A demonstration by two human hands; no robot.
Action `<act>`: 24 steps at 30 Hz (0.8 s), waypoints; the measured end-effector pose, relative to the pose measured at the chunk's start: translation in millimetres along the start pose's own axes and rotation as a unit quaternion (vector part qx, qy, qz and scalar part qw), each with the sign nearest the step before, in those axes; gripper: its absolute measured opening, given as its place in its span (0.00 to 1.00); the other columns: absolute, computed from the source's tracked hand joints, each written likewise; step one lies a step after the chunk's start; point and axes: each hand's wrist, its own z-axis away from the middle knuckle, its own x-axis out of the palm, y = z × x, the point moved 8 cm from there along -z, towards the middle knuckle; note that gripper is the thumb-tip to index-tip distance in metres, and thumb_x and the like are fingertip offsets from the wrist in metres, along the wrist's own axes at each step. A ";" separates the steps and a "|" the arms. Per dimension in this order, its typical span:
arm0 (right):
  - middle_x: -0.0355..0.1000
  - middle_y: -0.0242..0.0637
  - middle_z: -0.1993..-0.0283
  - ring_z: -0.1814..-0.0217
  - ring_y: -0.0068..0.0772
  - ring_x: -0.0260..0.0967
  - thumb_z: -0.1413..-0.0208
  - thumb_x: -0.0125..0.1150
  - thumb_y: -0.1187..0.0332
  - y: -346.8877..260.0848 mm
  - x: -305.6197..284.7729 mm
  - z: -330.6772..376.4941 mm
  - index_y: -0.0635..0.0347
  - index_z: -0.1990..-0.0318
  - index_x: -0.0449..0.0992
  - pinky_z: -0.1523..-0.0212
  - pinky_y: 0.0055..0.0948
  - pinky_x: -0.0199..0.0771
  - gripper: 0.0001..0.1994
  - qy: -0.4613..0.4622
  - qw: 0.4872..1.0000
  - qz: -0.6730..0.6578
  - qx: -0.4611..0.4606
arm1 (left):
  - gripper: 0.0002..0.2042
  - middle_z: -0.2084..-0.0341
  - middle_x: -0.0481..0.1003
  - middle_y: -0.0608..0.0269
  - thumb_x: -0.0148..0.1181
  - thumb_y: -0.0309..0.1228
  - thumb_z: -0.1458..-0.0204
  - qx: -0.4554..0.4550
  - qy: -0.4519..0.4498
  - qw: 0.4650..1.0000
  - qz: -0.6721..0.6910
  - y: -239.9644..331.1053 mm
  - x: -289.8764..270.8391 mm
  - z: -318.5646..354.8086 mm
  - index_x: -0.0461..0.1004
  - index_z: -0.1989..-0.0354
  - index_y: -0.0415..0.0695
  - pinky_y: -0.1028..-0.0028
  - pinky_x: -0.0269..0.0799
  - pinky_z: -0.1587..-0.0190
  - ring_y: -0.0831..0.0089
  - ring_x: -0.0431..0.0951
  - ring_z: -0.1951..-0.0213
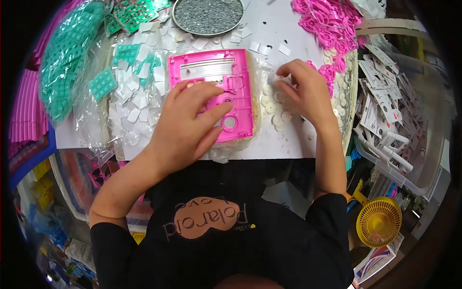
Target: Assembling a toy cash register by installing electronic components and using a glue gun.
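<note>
A pink plastic housing (247,96) lies open side up on a padded block in front of me. It has a clear window strip (207,69) at its far end and a round opening near its close end. My left hand (185,120) rests over its left and middle part, fingers spread, with fingertips touching the inside. My right hand (305,91) hovers to the right of the housing, above loose white round pieces (278,119). Its thumb and index finger come together, but what they hold, if anything, is too small to make out.
Teal rubber keypads (72,62) and white square pieces (132,94) lie on the left. At the back stand a round tray of small grey parts (208,17) and green circuit boards (130,17). Pink rings (327,24) are heaped back right, beside a clear bin (423,178) of white parts.
</note>
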 end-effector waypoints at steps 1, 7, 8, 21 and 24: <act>0.76 0.37 0.65 0.63 0.40 0.75 0.50 0.69 0.72 -14.1 -7.3 4.2 0.61 0.62 0.79 0.60 0.35 0.74 0.08 0.025 0.997 -0.069 -0.003 | 0.15 0.56 0.77 0.57 0.66 0.28 0.48 -0.026 0.031 0.999 0.035 -0.4 -5.5 2.9 0.77 0.51 0.44 0.60 0.71 0.48 0.61 0.77 0.53; 0.79 0.38 0.60 0.61 0.39 0.75 0.56 0.73 0.78 -104.3 7.0 38.0 0.59 0.62 0.81 0.57 0.33 0.76 0.12 0.018 0.918 -0.314 -0.241 | 0.08 0.76 0.73 0.72 0.57 0.32 0.33 -0.320 -0.211 0.668 0.638 7.7 38.6 27.2 0.76 0.62 0.40 0.82 0.62 0.73 0.87 0.68 0.76; 0.79 0.39 0.59 0.60 0.40 0.76 0.57 0.74 0.78 -110.1 9.6 42.3 0.59 0.63 0.81 0.57 0.33 0.76 0.12 0.017 0.915 -0.308 -0.260 | 0.09 0.76 0.74 0.73 0.58 0.32 0.34 -0.313 -0.224 0.650 0.655 9.5 42.3 32.0 0.76 0.63 0.40 0.82 0.62 0.73 0.88 0.68 0.75; 0.77 0.39 0.71 0.72 0.40 0.75 0.51 0.71 0.76 -108.3 23.5 38.0 0.62 0.66 0.80 0.71 0.35 0.74 0.06 0.110 0.982 -0.143 -0.049 | 0.06 0.81 0.75 0.54 0.61 0.29 0.40 -0.225 -0.013 0.942 0.248 -4.4 11.8 16.3 0.76 0.66 0.39 0.67 0.69 0.75 0.59 0.77 0.79; 0.75 0.40 0.73 0.72 0.43 0.74 0.50 0.69 0.73 -101.1 27.5 24.8 0.61 0.69 0.78 0.71 0.37 0.74 0.05 0.080 0.989 -0.117 -0.031 | 0.07 0.81 0.72 0.61 0.63 0.27 0.41 -0.208 -0.009 0.953 0.219 -10.1 10.9 12.8 0.77 0.59 0.37 0.74 0.65 0.76 0.77 0.70 0.81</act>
